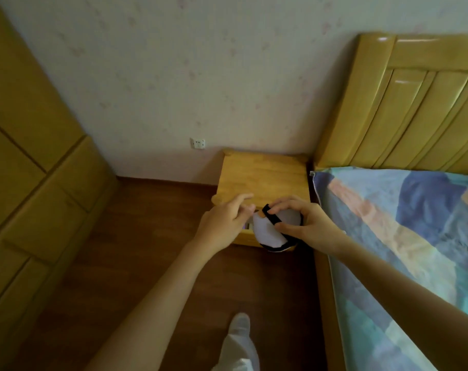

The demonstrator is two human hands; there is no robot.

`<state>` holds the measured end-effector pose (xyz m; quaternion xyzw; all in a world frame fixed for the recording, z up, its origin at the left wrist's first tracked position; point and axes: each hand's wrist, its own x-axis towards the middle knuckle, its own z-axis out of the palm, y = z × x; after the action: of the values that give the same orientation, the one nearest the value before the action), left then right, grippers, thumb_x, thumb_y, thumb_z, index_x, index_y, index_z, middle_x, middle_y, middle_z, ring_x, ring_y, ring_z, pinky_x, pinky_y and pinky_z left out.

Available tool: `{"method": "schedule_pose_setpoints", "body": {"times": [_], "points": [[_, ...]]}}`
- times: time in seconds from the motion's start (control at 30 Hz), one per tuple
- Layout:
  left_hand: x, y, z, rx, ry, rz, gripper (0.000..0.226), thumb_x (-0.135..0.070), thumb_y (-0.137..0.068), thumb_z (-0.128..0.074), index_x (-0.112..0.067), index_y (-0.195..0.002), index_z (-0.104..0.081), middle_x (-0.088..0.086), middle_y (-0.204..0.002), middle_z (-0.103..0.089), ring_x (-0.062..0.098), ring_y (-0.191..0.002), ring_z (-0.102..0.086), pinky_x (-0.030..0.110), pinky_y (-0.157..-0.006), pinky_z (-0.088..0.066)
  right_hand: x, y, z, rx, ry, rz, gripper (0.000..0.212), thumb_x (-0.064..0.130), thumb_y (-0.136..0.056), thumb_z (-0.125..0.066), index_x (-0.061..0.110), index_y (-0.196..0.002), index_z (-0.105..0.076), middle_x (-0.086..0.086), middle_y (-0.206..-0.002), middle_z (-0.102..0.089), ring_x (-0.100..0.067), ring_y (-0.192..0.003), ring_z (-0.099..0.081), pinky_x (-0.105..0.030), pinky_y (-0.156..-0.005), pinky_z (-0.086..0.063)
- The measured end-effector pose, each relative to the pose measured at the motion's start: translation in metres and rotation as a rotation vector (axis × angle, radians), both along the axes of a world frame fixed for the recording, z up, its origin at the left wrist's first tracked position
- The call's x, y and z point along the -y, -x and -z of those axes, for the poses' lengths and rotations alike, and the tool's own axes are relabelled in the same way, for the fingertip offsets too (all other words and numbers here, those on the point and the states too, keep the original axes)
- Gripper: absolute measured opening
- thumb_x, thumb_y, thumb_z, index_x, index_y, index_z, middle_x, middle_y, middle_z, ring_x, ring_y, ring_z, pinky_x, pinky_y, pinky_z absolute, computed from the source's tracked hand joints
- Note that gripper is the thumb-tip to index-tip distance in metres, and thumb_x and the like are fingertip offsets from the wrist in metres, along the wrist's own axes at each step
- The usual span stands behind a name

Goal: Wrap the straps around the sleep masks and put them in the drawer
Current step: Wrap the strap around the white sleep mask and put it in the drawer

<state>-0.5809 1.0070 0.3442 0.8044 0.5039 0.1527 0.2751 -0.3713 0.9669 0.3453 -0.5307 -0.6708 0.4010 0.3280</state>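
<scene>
Holding hand: the right hand (305,223) is seen curled round the sleep mask (270,228), thumb below and fingers over the top, so the mask is gripped just in front of the nightstand (262,175).
Other hand: the left hand (227,220) is held just left of the mask, at the nightstand's front edge; its fingers are loosely extended, and whether the fingertips touch the mask or pinch the strap cannot be told.
Sleep mask: a white, rounded mask with a dark rim along its lower edge is shown above the open drawer, in front of the nightstand's top.
Strap: a black strap (271,218) is seen crossing the white face of the mask on a slant, with one end sticking up beside the right index finger.
Drawer: the drawer (243,239) is seen pulled out from the nightstand's front; only its wooden front and a sliver of the inside are visible beneath the hands, and what lies inside cannot be made out.
Nightstand: a light wooden unit is set against the wall.
Bed: a patterned blue sheet (404,231) and a glossy wooden headboard (414,103) are seen right of the nightstand.
Wardrobe: tall wooden doors (32,170) are seen well left of the nightstand.
Socket: a white wall socket (197,143) is seen just up and left of the nightstand's back corner.
</scene>
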Motion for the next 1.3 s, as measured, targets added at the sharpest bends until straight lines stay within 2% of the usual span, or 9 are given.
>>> {"method": "schedule_pose_setpoints", "body": {"times": [0.17,0.3,0.4,0.6,0.67,0.77,0.93,1.1,1.3], "points": [[-0.077,-0.046,0.052,-0.038,0.164,0.152,0.044,-0.052,-0.097,-0.038,-0.027,-0.133,-0.047,-0.007,-0.118,-0.064,0.010,-0.099,-0.061,0.023,-0.065,-0.045,-0.072,-0.030,0.042,0.050,0.106,0.026,0.031,0.005,-0.079,-0.072,0.021,-0.106,-0.067,0.005,-0.116,-0.060,0.001,-0.112,-0.054,-0.013,-0.096,-0.041],[-0.129,-0.074,0.097,-0.015,0.260,0.166,0.030,-0.045,-0.098,-0.044,-0.017,-0.101,-0.055,-0.008,-0.084,-0.056,0.010,-0.077,-0.055,0.021,-0.057,-0.034,-0.122,-0.053,0.081,0.053,0.174,0.055,0.034,0.002,-0.080,-0.070,0.016,-0.111,-0.065,0.002,-0.122,-0.057,-0.001,-0.117,-0.051,-0.013,-0.098,-0.039],[-0.165,-0.086,0.133,-0.020,0.337,0.133,0.023,-0.040,-0.099,-0.045,-0.018,-0.099,-0.051,-0.013,-0.069,-0.038,0.004,-0.061,-0.042,0.021,-0.052,-0.025,-0.160,-0.069,0.120,0.077,0.256,0.075,0.039,0.000,-0.080,-0.068,0.027,-0.109,-0.065,0.008,-0.125,-0.054,-0.002,-0.121,-0.048,-0.023,-0.101,-0.040],[-0.221,-0.101,0.219,-0.034,0.499,0.024,0.021,-0.035,-0.100,-0.045,-0.018,-0.089,-0.052,0.000,-0.067,-0.041,0.016,-0.056,-0.041,0.031,-0.057,-0.027,-0.226,-0.084,0.209,0.111,0.431,0.060,0.044,0.001,-0.079,-0.070,0.041,-0.094,-0.061,0.004,-0.126,-0.050,-0.015,-0.117,-0.052,-0.036,-0.089,-0.052],[-0.235,-0.107,0.250,-0.023,0.577,-0.035,0.026,-0.033,-0.100,-0.045,-0.010,-0.093,-0.056,0.013,-0.074,-0.050,0.018,-0.061,-0.047,0.033,-0.058,-0.031,-0.241,-0.086,0.241,0.120,0.473,0.068,0.037,0.003,-0.079,-0.071,0.034,-0.098,-0.063,0.004,-0.124,-0.050,-0.013,-0.115,-0.051,-0.029,-0.086,-0.049],[-0.251,-0.116,0.299,0.030,0.739,-0.144,0.043,-0.030,-0.099,-0.047,0.008,-0.119,-0.053,0.027,-0.118,-0.055,0.036,-0.102,-0.057,0.045,-0.084,-0.045,-0.257,-0.087,0.287,0.113,0.547,0.112,0.032,0.002,-0.080,-0.070,0.018,-0.107,-0.066,0.004,-0.117,-0.053,-0.014,-0.111,-0.054,-0.027,-0.083,-0.050],[-0.270,-0.127,0.380,0.167,0.999,-0.348,0.029,-0.026,-0.096,-0.055,-0.004,-0.113,-0.061,0.005,-0.090,-0.060,0.022,-0.086,-0.057,0.029,-0.066,-0.044,-0.274,-0.089,0.360,0.051,0.723,0.245,0.027,-0.002,-0.081,-0.069,0.008,-0.105,-0.068,0.007,-0.106,-0.061,-0.017,-0.104,-0.061,-0.032,-0.079,-0.053],[-0.296,-0.133,0.453,0.315,1.068,-0.553,0.039,-0.025,-0.090,-0.065,-0.003,-0.121,-0.061,0.011,-0.127,-0.058,0.027,-0.119,-0.053,0.042,-0.098,-0.046,-0.283,-0.083,0.421,-0.125,0.843,0.462,0.023,-0.002,-0.081,-0.070,0.008,-0.102,-0.067,-0.004,-0.106,-0.061,-0.013,-0.082,-0.065,-0.019,-0.060,-0.057],[-0.318,-0.129,0.523,0.442,1.193,-0.668,0.049,-0.010,-0.089,-0.065,-0.003,-0.135,-0.050,0.012,-0.141,-0.050,0.027,-0.129,-0.047,0.041,-0.106,-0.041,-0.293,-0.071,0.492,-0.163,0.790,0.665,0.023,0.000,-0.084,-0.067,0.006,-0.106,-0.067,0.002,-0.106,-0.060,-0.015,-0.091,-0.063,-0.021,-0.068,-0.056]]}}
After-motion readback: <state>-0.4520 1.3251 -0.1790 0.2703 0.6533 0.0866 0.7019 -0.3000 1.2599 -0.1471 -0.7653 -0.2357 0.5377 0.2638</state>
